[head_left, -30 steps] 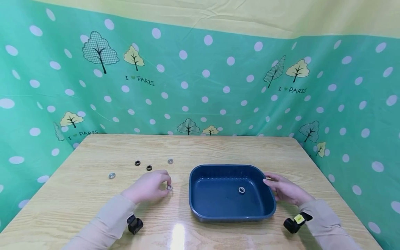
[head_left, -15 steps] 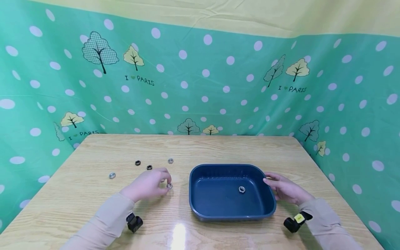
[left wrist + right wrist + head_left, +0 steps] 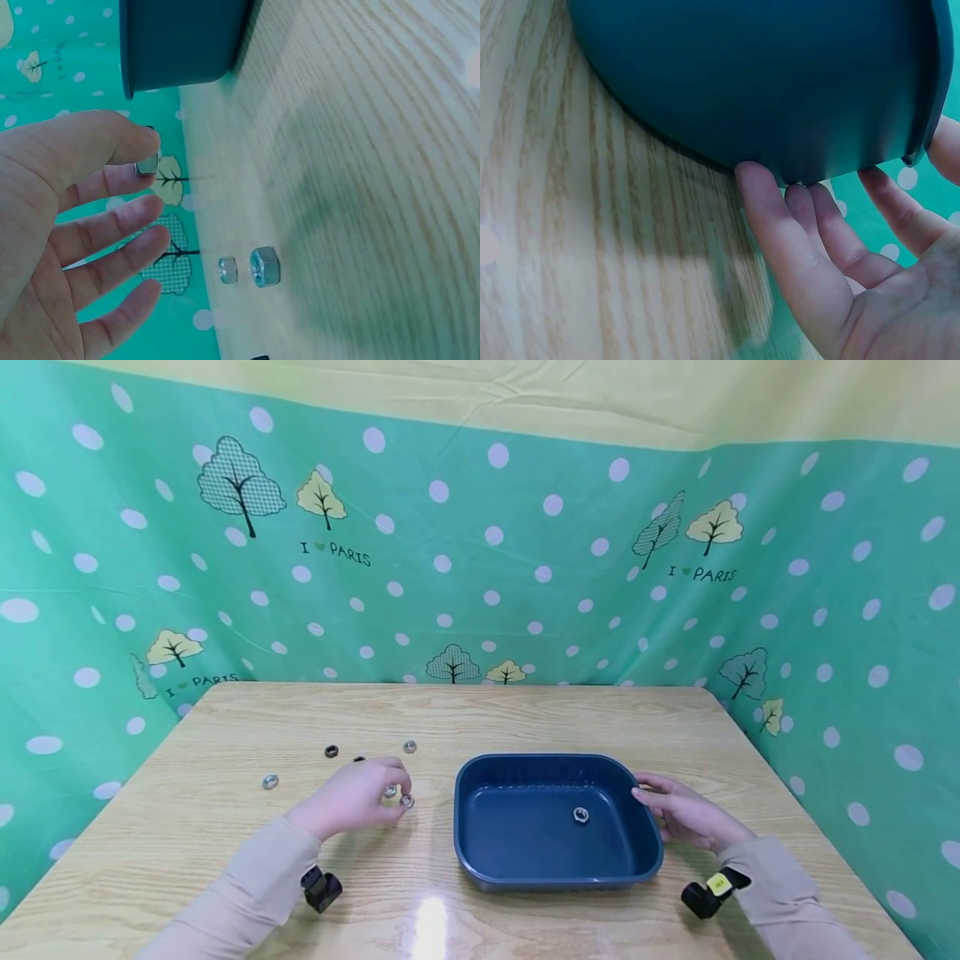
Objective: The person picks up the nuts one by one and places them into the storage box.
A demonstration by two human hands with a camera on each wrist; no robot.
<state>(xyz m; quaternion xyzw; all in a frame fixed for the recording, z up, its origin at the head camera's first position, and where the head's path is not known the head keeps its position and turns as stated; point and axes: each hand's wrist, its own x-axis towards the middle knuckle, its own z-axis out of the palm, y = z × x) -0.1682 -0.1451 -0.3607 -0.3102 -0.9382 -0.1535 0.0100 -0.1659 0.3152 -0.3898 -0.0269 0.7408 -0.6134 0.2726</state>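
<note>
My left hand pinches a silver hex nut between thumb and index finger, while its other fingers spread loosely in the left wrist view. Another silver nut lies on the table, visible between those fingers in the head view. To the right is a dark blue rectangular tub with one nut on its floor. My right hand holds the tub's right end, thumb over the rim and fingers against the outer wall, partly hidden behind it in the head view.
Behind and left of my left hand lie a black nut, a second black nut partly covered by the hand, a silver nut and another silver nut. A green dotted curtain hangs around the wooden table.
My left hand has shifted slightly up and left in the head view with the pinched nut. A silver nut behind its fingers has come into sight. The right hand and tub stay put.
</note>
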